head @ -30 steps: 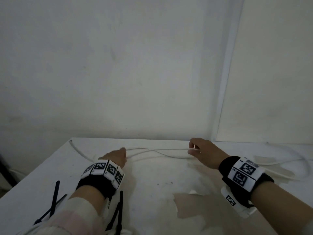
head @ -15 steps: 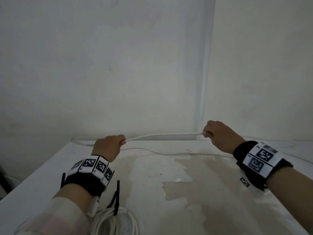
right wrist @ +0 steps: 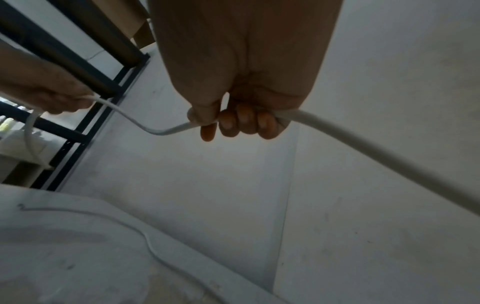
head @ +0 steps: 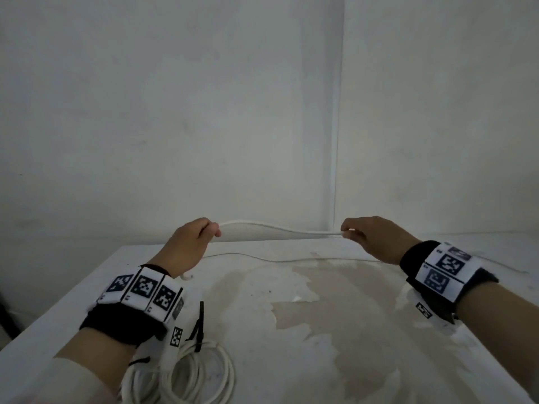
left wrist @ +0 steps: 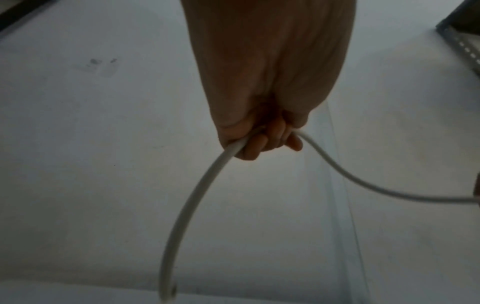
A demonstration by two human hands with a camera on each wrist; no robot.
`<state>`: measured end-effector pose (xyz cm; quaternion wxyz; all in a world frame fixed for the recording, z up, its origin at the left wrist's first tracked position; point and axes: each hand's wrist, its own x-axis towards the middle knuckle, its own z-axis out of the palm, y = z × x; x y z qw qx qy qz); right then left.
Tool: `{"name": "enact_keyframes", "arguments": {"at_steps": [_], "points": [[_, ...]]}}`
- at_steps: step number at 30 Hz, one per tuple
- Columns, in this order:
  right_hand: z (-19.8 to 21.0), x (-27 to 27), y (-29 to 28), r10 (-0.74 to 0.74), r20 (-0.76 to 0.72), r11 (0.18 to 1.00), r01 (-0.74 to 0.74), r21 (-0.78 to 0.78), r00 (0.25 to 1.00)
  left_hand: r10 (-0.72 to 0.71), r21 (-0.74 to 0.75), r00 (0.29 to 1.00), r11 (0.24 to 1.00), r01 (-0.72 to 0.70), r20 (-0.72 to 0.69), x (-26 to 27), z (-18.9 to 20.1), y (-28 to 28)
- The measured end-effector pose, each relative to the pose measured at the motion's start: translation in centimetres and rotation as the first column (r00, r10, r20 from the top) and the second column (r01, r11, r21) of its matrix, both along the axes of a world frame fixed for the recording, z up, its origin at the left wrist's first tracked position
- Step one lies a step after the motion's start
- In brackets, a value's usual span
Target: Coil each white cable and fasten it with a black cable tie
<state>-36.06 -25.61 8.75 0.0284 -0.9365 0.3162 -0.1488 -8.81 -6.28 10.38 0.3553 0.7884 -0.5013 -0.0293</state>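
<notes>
A white cable [head: 277, 228] stretches in the air between my two hands above the far part of the table. My left hand [head: 192, 243] grips one part of it, fingers curled round the cable [left wrist: 205, 185], whose free end hangs down below the fist. My right hand [head: 370, 237] grips the cable [right wrist: 363, 148] too, thumb pressed over it. The rest of the cable [head: 277, 259] trails on the table [head: 320, 360]. A coiled white cable [head: 201, 374] lies near my left wrist with a black cable tie [head: 199, 325] on it.
A white wall stands right behind the table, with a corner strip [head: 337, 141] running down. A dark metal rack [right wrist: 85, 82] shows to the left in the right wrist view. The tabletop has worn brownish patches [head: 335, 316].
Both hands have lifted the cable off the table and risen; the stretch between them now hangs in the air. The coiled cable has come into view near my left wrist.
</notes>
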Motion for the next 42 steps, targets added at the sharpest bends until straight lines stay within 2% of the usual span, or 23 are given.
{"name": "enact_keyframes", "arguments": {"at_steps": [3,6,8,11,12,16,20,23,26,28,31,32,33,36,38,40,42], "points": [[-1.3,0.0,0.3,0.008,-0.119,0.999,-0.013,-0.041,0.993,-0.034,-0.004,0.986,0.999,0.034,-0.16,-0.4,0.2,0.4],[-2.2,0.1,1.2,0.073,-0.158,0.993,-0.087,-0.083,0.985,-0.03,-0.05,0.972,0.999,0.019,-0.231,-1.2,0.3,0.6],[-2.8,0.4,2.6,0.152,-0.125,0.969,-0.172,-0.175,0.981,-0.04,-0.108,0.963,0.994,0.012,-0.265,-2.0,0.1,0.6],[-3.8,1.0,4.4,0.286,-0.099,0.891,-0.303,-0.339,0.953,-0.032,-0.106,0.984,0.994,0.013,-0.175,-3.3,-0.6,0.1],[-3.9,1.2,4.7,0.305,-0.101,0.864,-0.32,-0.389,0.947,-0.032,-0.107,0.981,0.994,0.012,-0.192,-3.7,-0.8,-0.1],[-3.6,1.9,6.3,0.354,-0.051,0.826,-0.338,-0.451,0.934,-0.063,-0.07,0.902,0.997,0.037,-0.427,-4.3,-1.3,-0.5],[-2.9,2.4,7.9,0.458,0.045,0.808,-0.395,-0.437,0.888,-0.171,-0.075,0.846,0.985,0.155,-0.506,-5.0,-1.5,0.0],[-2.5,3.1,8.9,0.486,0.094,0.812,-0.408,-0.418,0.869,-0.174,-0.091,0.871,0.985,0.15,-0.459,-6.1,-1.9,0.1],[-1.9,3.7,9.7,0.484,0.222,0.854,-0.402,-0.331,0.846,-0.173,-0.124,0.886,0.984,0.132,-0.431,-7.4,-2.2,-0.3],[-1.4,4.0,10.1,0.434,0.293,0.898,-0.382,-0.219,0.852,-0.2,-0.136,0.842,0.979,0.151,-0.501,-8.4,-2.3,-0.5],[-1.6,4.0,10.1,0.333,0.369,0.94,-0.338,-0.054,0.868,-0.292,-0.191,0.732,0.956,0.221,-0.615,-9.8,-2.0,-0.5],[-1.8,3.9,10.1,0.319,0.389,0.943,-0.331,-0.038,0.864,-0.328,-0.207,0.725,0.945,0.255,-0.606,-10.0,-2.0,-0.5],[-1.9,3.8,10.2,0.321,0.418,0.942,-0.334,-0.044,0.85,-0.35,-0.204,0.749,0.937,0.284,-0.562,-10.0,-2.0,-0.4],[-2.0,3.6,10.0,0.323,0.482,0.936,-0.349,-0.038,0.814,-0.35,-0.153,0.869,0.936,0.316,-0.349,-10.1,-2.2,-0.4],[-1.9,3.7,10.2,0.322,0.488,0.936,-0.349,-0.037,0.811,-0.321,-0.118,0.923,0.946,0.302,-0.213,-10.2,-2.6,-0.6],[-1.9,3.7,10.5,0.319,0.507,0.939,-0.339,-0.055,0.801,-0.299,-0.114,0.947,0.952,0.286,-0.12,-10.4,-2.9,-0.6],[-1.9,3.7,10.3,0.3,0.543,0.943,-0.33,-0.044,0.784,-0.312,-0.137,0.943,0.945,0.296,-0.112,-10.6,-3.0,-0.4]]}}
